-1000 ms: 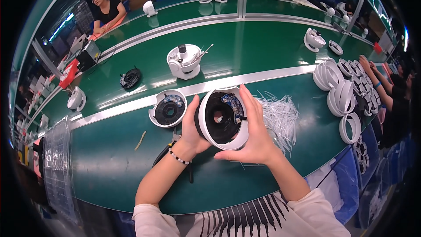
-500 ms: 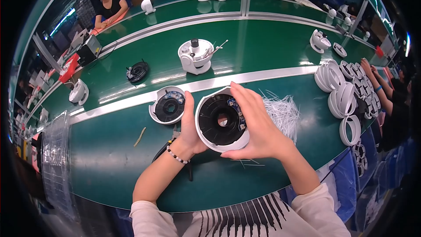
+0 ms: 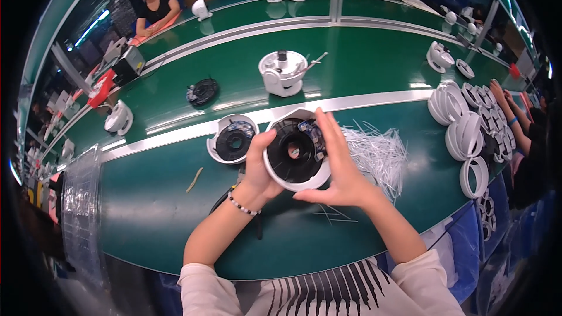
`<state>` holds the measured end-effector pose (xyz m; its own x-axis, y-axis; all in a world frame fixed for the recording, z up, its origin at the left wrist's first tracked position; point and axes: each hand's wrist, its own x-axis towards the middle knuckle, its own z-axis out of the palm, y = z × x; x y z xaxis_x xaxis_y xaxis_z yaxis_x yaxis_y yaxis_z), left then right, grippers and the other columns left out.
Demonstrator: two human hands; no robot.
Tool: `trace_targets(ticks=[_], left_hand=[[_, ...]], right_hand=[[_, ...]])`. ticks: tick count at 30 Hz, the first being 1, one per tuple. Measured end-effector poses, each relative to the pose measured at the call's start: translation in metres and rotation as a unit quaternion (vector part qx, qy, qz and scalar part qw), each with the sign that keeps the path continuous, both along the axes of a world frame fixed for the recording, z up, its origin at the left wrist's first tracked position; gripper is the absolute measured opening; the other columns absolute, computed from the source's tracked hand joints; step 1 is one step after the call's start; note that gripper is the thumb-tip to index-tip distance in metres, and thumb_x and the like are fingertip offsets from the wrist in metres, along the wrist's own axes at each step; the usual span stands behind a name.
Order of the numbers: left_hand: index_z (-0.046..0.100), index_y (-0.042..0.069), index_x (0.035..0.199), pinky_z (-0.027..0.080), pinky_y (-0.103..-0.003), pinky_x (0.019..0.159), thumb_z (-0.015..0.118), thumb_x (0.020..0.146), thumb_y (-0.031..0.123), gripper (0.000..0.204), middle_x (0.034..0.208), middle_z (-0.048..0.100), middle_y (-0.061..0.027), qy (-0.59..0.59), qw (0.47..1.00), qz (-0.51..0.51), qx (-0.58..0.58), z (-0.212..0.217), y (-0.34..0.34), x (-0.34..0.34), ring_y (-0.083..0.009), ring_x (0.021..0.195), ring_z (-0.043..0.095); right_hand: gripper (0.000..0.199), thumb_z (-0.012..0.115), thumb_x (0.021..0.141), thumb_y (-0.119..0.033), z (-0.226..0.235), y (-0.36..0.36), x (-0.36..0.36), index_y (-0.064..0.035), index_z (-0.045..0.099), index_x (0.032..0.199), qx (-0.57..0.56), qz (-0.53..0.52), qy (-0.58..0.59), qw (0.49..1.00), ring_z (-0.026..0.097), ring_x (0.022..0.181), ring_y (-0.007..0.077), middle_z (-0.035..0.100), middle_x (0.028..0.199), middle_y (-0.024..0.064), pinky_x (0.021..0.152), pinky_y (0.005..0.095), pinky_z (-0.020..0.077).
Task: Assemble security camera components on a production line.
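Between my hands is a round white housing (image 3: 304, 185) with a black ring-shaped insert, a central hole and a small blue circuit board (image 3: 312, 134) at its upper right. My left hand (image 3: 261, 167) grips its left side, with the thumb on the rim. Against the right side rest the long fingers of my right hand (image 3: 342, 178), its thumb near the lower edge. A similar white housing with a black insert (image 3: 224, 140) lies on the table just beyond my left hand. Pliers (image 3: 234, 189) lie partly hidden under my left forearm.
White cable ties (image 3: 377, 155) are heaped right of my hands. Stacked white rings (image 3: 465, 134) stand at the right, near another person's hands (image 3: 504, 96). Beyond a metal rail, a green belt carries a white assembly (image 3: 284, 73) and a black round part (image 3: 203, 92). Clear plastic packaging (image 3: 82, 216) is at left.
The housing has tilted and shifted slightly in my hands. My right fingers have straightened along its side. The view has shifted, and things on the belt appear farther right.
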<state>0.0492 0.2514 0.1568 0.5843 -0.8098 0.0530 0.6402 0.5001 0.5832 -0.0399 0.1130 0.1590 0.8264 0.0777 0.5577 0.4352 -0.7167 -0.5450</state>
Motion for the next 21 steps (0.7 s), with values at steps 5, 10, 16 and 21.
trace_targets(ticks=[5, 10, 16, 21], left_hand=[[0.049, 0.0, 0.108, 0.043, -0.04, 0.088, 0.036, 0.084, 0.029, 0.04, 0.107, 0.054, -0.0163, 0.05, 0.983, 0.124, 0.126, -0.002, -0.014, 0.064, -0.0269, 0.098, 0.054], [0.046, 0.003, 0.101, 0.042, -0.048, 0.086, 0.034, 0.086, 0.027, 0.031, 0.107, 0.052, -0.0178, 0.032, 0.949, 0.273, 0.155, -0.009, 0.004, 0.17, -0.0308, 0.101, 0.051], [0.036, -0.003, 0.116, 0.039, -0.055, 0.086, 0.031, 0.091, 0.026, 0.039, 0.117, 0.044, -0.0214, -0.021, 0.927, 0.272, 0.258, -0.056, -0.008, 0.233, -0.0353, 0.106, 0.047], [0.04, 0.0, 0.113, 0.052, -0.049, 0.059, 0.047, 0.085, 0.028, 0.039, 0.106, 0.05, -0.0189, -0.147, 0.841, 0.303, 0.424, -0.063, -0.006, 0.244, -0.0324, 0.093, 0.055]], right_hand=[[0.106, 0.076, 0.055, -0.039, 0.005, 0.006, -0.019, -0.0006, 0.015, 0.132, -0.018, -0.045, -0.093, 0.995, 0.011, 0.126, 0.0448, 0.012, 0.137, 0.0267, 0.099, 0.0545, 0.0116], [0.095, 0.074, 0.059, -0.038, -0.005, 0.024, -0.061, -0.0052, 0.022, 0.13, 0.013, 0.003, -0.12, 0.993, 0.023, 0.122, 0.0435, 0.027, 0.132, 0.0245, 0.098, 0.054, 0.0155], [0.071, 0.07, 0.065, -0.037, -0.027, 0.041, -0.09, -0.005, 0.039, 0.12, 0.062, 0.048, -0.059, 0.995, 0.028, 0.119, 0.0402, 0.035, 0.128, 0.0214, 0.098, 0.0542, 0.0184], [0.062, 0.07, 0.064, -0.036, -0.023, 0.041, -0.093, -0.0105, 0.047, 0.115, 0.048, 0.056, -0.007, 0.997, 0.031, 0.118, 0.0374, 0.04, 0.125, 0.0169, 0.096, 0.054, 0.0215]])
